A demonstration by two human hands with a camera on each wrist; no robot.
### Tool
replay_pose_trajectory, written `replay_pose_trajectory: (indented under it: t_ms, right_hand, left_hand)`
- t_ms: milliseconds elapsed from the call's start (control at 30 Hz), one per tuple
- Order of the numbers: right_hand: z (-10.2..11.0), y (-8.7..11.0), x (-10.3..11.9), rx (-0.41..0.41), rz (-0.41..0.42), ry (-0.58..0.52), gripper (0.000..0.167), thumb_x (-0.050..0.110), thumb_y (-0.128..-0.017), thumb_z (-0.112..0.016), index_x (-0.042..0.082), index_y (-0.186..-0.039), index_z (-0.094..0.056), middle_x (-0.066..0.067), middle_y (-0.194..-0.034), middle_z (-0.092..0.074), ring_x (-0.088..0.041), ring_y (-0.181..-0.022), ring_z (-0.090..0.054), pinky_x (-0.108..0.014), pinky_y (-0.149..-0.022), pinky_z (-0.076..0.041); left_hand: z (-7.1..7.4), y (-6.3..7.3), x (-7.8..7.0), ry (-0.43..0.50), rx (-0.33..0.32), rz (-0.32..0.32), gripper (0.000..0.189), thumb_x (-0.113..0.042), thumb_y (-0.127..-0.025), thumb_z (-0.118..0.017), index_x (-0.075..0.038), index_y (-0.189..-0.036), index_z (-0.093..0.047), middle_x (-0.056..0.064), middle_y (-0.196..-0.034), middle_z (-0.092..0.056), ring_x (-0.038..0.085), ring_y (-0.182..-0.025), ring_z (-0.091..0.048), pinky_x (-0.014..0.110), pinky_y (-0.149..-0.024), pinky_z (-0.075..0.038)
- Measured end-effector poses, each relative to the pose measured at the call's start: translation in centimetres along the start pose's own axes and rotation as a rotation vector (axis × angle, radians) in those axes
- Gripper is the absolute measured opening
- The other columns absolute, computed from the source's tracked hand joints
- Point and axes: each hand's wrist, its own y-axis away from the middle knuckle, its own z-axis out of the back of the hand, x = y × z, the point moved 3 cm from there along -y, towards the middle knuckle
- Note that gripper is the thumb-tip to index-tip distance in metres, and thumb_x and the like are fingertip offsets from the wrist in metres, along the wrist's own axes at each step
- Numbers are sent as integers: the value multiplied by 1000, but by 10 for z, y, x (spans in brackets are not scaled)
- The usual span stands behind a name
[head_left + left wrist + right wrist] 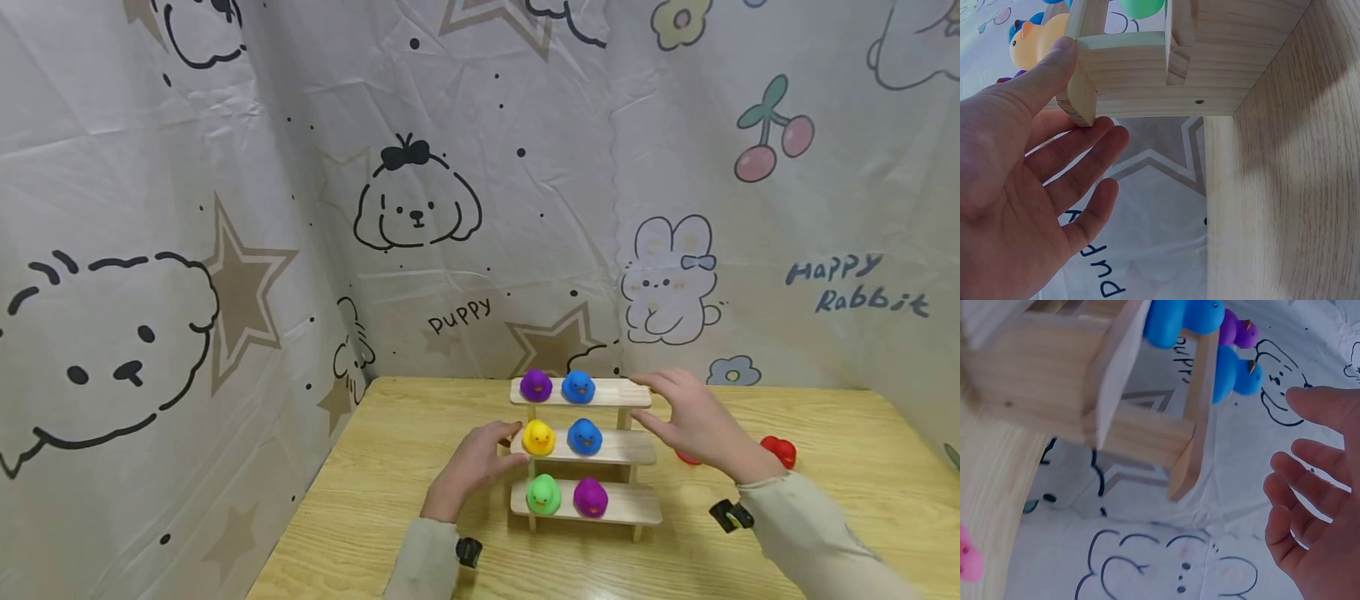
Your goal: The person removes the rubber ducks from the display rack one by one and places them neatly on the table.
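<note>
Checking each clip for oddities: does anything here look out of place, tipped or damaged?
Little stands out: nothing visible looks spilled or damaged, and six ducks stand upright, two per tier, on the wooden shelf. The mild oddity is red objects on the table, right of the shelf, away from those neat pairs.

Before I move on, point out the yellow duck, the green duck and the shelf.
Yellow duck (539,438), head view, on its front.
Green duck (543,496), head view, on its front.
Shelf (627,448), head view, on the middle board's bare right part.
</note>
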Motion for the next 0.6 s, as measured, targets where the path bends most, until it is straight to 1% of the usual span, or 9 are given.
replay_pose_trajectory:
  t_ms: [100, 233, 300, 467, 600]
  right_hand:
    - [-4, -7, 5, 8, 7, -9, 45, 13, -75, -81, 2, -114, -63, -11, -108, -64, -30, -99, -56, -48, -79, -50]
    - [-13, -14, 8, 29, 15, -19, 47, 16, -76, -80, 3, -117, -62, -10, -109, -63, -27, -96, -56, -44, -78, -51]
    - [-19, -16, 9, 49, 11, -31, 47, 17, -77, -80, 3, -118, -62, -10, -110, -62, -26, -95, -56, -43, -77, -51]
    - [-28, -23, 12, 86, -13, -50, 49, 19, -78, -80, 3, -120, -61, -12, -114, -62, -28, -99, -57, -44, -81, -51]
    - [-32, -32, 14, 98, -17, -69, 51, 19, -77, -80, 1, -121, -60, -14, -114, -61, -28, -94, -60, -42, -78, -53]
  left_hand:
    - [0, 0, -1, 0, 2, 1, 58, -39, -89, -64, -6, -134, -53, 7, -125, -60, 18, -101, -59, 34, -89, -48]
    - [1, 0, -1, -7, 3, 4, 58, -39, -89, -64, -7, -135, -52, 7, -126, -59, 17, -101, -59, 33, -90, -48]
    - [1, 0, 0, -11, 3, 2, 58, -39, -89, -65, -6, -135, -52, 7, -126, -59, 17, -101, -59, 33, -90, -48]
    - [0, 0, 0, -8, 1, -3, 57, -39, -89, -64, -6, -134, -53, 8, -126, -59, 18, -101, -59, 35, -90, -48]
    - [-1, -1, 1, -13, 1, 0, 57, -39, -89, -65, -7, -135, -53, 7, -126, -59, 17, -100, -59, 34, -89, -48]
